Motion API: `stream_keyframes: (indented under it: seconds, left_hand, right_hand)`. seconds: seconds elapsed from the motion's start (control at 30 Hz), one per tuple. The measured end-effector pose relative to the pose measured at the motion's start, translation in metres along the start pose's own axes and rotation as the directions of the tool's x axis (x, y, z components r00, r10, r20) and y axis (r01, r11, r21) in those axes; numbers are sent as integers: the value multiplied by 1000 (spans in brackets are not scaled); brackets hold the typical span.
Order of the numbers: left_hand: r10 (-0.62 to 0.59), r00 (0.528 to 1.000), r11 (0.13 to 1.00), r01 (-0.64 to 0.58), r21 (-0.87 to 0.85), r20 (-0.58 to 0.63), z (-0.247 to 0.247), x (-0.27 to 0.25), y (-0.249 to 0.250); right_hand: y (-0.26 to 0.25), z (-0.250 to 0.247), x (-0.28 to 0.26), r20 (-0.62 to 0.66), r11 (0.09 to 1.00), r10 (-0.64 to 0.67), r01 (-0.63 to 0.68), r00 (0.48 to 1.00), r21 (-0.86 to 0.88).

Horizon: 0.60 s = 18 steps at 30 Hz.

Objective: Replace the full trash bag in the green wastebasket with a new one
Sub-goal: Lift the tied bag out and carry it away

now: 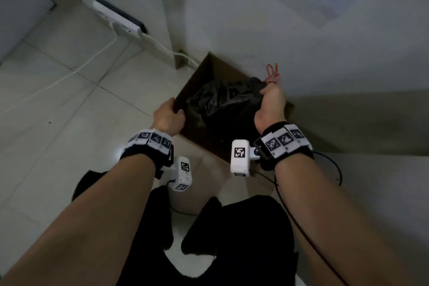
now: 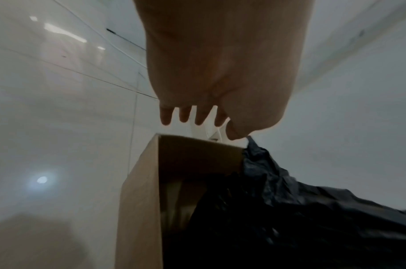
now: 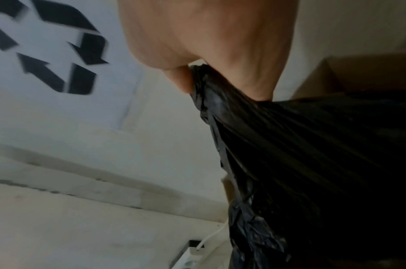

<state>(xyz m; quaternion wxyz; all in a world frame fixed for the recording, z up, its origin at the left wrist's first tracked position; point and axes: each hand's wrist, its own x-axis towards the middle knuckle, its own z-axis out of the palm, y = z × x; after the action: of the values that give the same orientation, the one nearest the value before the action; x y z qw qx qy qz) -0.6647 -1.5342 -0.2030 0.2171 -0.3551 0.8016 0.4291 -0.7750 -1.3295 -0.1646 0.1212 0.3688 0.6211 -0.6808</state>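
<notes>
**Black bag gripped at the neck, box steadied at the rim**

Right hand (image 1: 272, 102) clenched round the gathered neck of the black trash bag (image 1: 222, 102), fingers (image 3: 181, 80) wrapped tight on the bunched plastic, red drawstring loops (image 1: 272, 73) sticking up just past the knuckles. Bag body sitting inside an open brown cardboard box (image 1: 206, 69) on the tiled floor (image 1: 69, 100), hard against the white wall on the far right. Left hand (image 1: 168, 116) at the near-left rim of the box: in the head view, thumb curled over the edge as if gripping it; in the left wrist view, fingers (image 2: 185, 114) fairly straight and slightly spread beyond the cardboard, so how firm the hold is, cannot tell. White power strip (image 1: 118, 18) with its cable on the floor, far left, well apart from the box. No green wastebasket in view
</notes>
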Motion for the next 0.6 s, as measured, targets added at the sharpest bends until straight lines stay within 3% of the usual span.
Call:
stream_keyframes:
  seconds: [0.07, 0.13, 0.17, 0.23, 0.3, 0.5, 0.6]
  left_hand:
    - [29, 1000, 991, -28, 131, 1, 19, 33, -6]
    - [33, 999, 978, -33, 206, 0, 37, 60, -10]
    - [30, 1000, 972, -26, 232, -11, 44, 70, -11]
    - [21, 999, 962, -8, 272, -47, 57, 84, -14]
    - [43, 997, 959, -23, 283, -65, 64, 91, -19]
    - [108, 992, 948, -85, 308, -58, 65, 96, -31]
    - [81, 996, 976, -87, 197, 42, 51, 87, -36]
  right_hand:
    - [27, 10, 25, 21, 989, -51, 53, 998, -138]
    - [58, 19, 51, 141, 918, -176, 214, 974, -334]
    - [74, 23, 68, 192, 809, -223, 291, 956, -511]
    - [96, 28, 91, 260, 501, -248, 353, 933, -790]
    - [113, 34, 114, 290, 357, -173, 334, 941, -872]
    - [163, 41, 184, 235, 398, 1, 215, 972, -892]
    - [140, 40, 158, 236, 401, 25, 206, 972, -893]
